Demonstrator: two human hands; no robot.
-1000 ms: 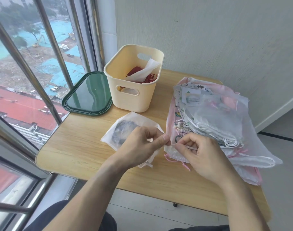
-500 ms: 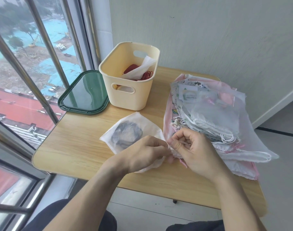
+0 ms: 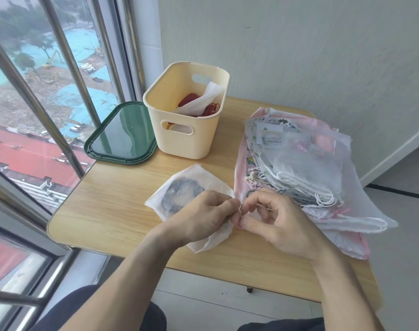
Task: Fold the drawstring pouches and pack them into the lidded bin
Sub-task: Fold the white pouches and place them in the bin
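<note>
Showing in the head view, a card label in the pouch pile is carrying print too small to read. The left hand and right hand are meeting fingertip to fingertip, both pinching a thin cord at the white pouch lying flat on the near tabletop. The cream bin is standing far, holding red and white pouches, its green lid lying to its left.

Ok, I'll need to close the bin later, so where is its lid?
In the head view, the green lid lies flat on the table's far left corner, touching the cream bin's left side, beside the window.
</note>
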